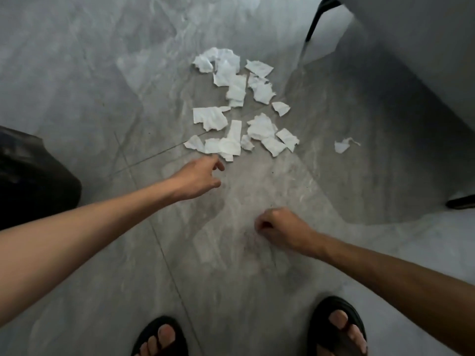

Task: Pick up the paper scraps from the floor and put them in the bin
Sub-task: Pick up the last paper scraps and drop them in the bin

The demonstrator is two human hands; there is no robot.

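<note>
The left hand (200,178), fingers loose and empty, hovers just short of the nearest paper scraps (226,146) on the floor. The right hand (280,229) is fisted on nothing. Bunching overlapped pieces would save trips to the bin (33,176), left of both hands.

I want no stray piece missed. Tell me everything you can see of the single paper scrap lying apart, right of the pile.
The lone scrap is a small white piece of thin, tissue-like paper, crumpled, with ragged torn edges and a wisp trailing to its right. It lies on the grey marbled floor, apart from the main pile. Only the floor touches it; the left hand and right hand are away from it.
</note>
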